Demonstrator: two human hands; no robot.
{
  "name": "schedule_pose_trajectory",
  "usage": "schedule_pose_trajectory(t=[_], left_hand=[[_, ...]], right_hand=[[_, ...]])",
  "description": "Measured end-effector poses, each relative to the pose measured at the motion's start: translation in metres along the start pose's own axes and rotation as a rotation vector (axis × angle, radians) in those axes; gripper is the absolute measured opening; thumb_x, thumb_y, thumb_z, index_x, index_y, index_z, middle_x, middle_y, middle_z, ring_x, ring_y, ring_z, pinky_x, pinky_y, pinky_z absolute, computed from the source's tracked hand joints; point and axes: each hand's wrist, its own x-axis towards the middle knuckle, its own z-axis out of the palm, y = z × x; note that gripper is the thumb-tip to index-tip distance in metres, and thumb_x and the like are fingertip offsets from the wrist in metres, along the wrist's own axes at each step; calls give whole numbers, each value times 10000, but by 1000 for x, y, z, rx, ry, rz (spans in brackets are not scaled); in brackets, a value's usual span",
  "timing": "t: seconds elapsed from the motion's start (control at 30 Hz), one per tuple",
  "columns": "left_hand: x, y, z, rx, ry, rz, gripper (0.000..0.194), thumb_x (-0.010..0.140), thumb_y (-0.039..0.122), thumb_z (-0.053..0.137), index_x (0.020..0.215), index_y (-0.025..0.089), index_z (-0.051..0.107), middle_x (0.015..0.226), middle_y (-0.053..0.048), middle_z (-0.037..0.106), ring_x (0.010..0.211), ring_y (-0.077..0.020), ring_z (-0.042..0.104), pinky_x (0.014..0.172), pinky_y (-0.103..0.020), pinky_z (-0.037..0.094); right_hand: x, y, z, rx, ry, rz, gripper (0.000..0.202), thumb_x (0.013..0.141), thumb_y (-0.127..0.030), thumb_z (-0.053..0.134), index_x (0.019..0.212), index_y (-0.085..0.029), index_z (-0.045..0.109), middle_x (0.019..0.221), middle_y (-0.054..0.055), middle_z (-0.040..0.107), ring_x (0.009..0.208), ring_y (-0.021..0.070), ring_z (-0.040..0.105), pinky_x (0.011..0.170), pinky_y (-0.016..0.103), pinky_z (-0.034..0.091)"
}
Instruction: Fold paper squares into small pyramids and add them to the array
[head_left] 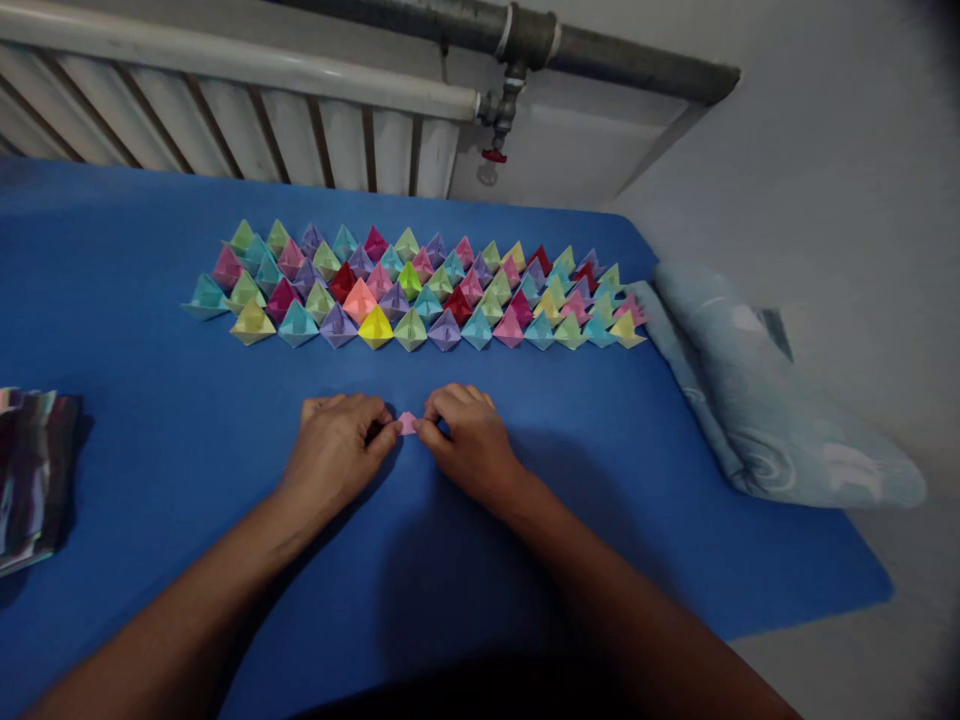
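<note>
1. Well, at the far left I see a blurry pile of sheets (34, 480) on the blue table (187, 420).
2. Next come rows of little folded boats (409, 280), pink, green, purple, blue, yellow and red, packed close together with pointy tops.
3. Nearer to me, the left hand (337, 440) has its thumb and pointing finger squeezed close, holding the left end of a pink paper (407, 424).
4. That pink paper looks tiny, wide at the bottom and narrow on top. It is between the two hands; I can't tell if it touches the table.
5. The right hand (474, 435) pinches the other end, thumb and finger close together too.
6. Last, at the far right, a rolled, pale blue blanket (750, 380) lies along the table's edge.
</note>
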Motion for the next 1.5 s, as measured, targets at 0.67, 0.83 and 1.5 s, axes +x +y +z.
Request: schedule_pose_trajectory(t=[0.67,0.83,1.5], left_hand=[[-15,10,4,242,75,334,303,989,189,390,1057,168,684,1014,-85,713,862,-250,592,817,-443,374],[-17,13,5,285,103,386,319,987,156,365,1069,150,673,1066,-91,707,936,-249,594,835,-437,384],[-28,-16,3,239,68,431,354,965,157,377,1160,144,672,1111,-120,711,969,-247,631,803,-399,460]], right_hand=[[1,4,-9,147,-48,32,97,823,-167,651,747,-196,598,999,42,652,981,195,556,866,347,358],[0,4,-11,100,-60,116,102,817,-252,704,764,-202,632,1133,45,640,1086,229,520,892,382,318],[-2,-8,5,30,-97,-55,92,917,-195,552,958,-192,634,920,30,702,858,177,571,798,313,352]])
